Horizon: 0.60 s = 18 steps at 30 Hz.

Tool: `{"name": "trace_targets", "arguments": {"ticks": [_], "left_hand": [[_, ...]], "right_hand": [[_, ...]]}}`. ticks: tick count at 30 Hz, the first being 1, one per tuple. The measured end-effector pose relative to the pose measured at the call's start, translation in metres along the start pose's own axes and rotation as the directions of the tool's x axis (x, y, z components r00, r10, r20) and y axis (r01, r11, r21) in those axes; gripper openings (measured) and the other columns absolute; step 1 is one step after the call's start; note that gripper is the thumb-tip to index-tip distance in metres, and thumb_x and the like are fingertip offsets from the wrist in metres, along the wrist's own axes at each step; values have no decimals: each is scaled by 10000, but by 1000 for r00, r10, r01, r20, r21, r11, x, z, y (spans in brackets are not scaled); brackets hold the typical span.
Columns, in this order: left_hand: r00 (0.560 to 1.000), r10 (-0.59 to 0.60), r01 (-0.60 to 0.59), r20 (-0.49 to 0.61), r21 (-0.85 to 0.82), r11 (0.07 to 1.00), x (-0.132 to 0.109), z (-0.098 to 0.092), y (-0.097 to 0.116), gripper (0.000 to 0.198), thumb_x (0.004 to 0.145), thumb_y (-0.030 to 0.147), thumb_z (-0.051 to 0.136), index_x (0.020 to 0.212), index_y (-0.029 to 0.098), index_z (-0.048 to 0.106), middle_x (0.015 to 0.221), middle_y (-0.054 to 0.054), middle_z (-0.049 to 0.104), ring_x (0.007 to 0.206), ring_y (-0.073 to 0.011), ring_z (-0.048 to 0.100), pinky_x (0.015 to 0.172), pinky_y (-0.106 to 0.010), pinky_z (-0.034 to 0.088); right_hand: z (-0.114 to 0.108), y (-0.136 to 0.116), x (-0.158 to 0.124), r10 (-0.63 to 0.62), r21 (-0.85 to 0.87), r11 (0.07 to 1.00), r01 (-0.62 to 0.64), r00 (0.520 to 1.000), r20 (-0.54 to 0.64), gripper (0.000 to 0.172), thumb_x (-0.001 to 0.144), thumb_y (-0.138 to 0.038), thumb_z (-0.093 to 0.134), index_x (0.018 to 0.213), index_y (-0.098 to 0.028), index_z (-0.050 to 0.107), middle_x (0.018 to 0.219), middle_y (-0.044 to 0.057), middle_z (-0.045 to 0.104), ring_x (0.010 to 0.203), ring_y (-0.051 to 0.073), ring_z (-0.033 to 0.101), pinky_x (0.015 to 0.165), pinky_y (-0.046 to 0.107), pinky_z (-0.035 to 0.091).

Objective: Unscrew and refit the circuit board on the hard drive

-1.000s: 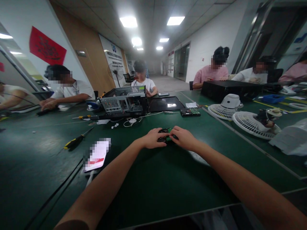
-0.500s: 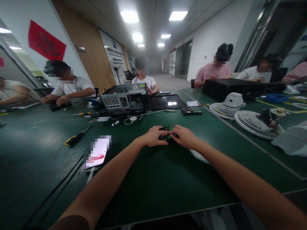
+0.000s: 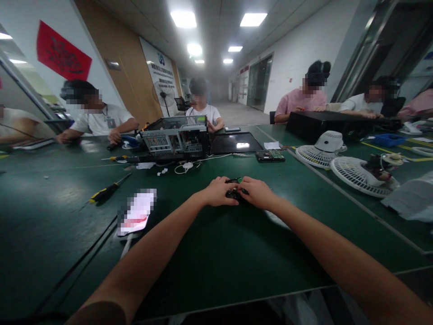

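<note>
Between my two hands, low over the green tabletop, is a small black device with a green circuit board (image 3: 232, 194) showing in it. My left hand (image 3: 217, 191) grips its left side, thumb at the near edge and fingers at the far edge. From the right, my right hand (image 3: 257, 192) has its fingers closed together over the board and covers much of it. A dark bit shows at those fingertips; whether it is a separate part I cannot tell. The device's kind is not clear, as the hands hide most of it.
An opened computer case (image 3: 174, 140) stands beyond my hands, beside a flat black screen (image 3: 235, 143) and a hard drive (image 3: 270, 156). A yellow-black screwdriver (image 3: 104, 193) and a lit phone (image 3: 137, 213) lie left. Fan parts (image 3: 358, 176) lie right. Several people sit around.
My right fingers have shifted slightly left over the device and cover more of the green board. My left hand keeps its hold. At the far left, a co-worker's hand has moved right.
</note>
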<state>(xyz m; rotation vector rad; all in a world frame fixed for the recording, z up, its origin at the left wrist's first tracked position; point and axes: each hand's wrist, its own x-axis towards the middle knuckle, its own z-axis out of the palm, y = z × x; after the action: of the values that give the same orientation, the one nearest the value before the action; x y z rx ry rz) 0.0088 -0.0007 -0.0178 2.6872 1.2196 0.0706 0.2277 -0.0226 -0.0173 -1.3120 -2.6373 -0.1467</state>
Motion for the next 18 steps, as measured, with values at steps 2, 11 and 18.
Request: {"name": "trace_targets", "arguments": {"ticks": [2,11,18], "left_hand": [[1000,1,-1,-12,5,1000,1,1,0,774,813,744,641,1476,372,496,1515,-123,405,1321,-389,439,1082,-523,383],[1000,-12,12,2,-2,1000,1,2,0,753,818,729,646,1460,360,514,1513,-117,406,1327,-381,433,1091,-516,378],[1000,-15,15,15,-2,1000,1,0,1,776,817,736,640,1482,365,494,1538,-118,384,1328,-387,422,1089,-516,373]], "right_hand": [[0,-1,1,-12,-24,1000,12,1000,7,194,989,-295,540,1066,-216,699,1091,77,638,863,192,639,679,276,399],[-3,-6,4,-29,-78,996,31,999,29,244,1006,-322,522,1138,-208,692,1129,77,660,867,195,653,666,275,391],[-8,-3,2,-74,-35,997,75,996,47,209,986,-283,542,1054,-206,724,1106,83,665,861,193,643,679,278,396]]}}
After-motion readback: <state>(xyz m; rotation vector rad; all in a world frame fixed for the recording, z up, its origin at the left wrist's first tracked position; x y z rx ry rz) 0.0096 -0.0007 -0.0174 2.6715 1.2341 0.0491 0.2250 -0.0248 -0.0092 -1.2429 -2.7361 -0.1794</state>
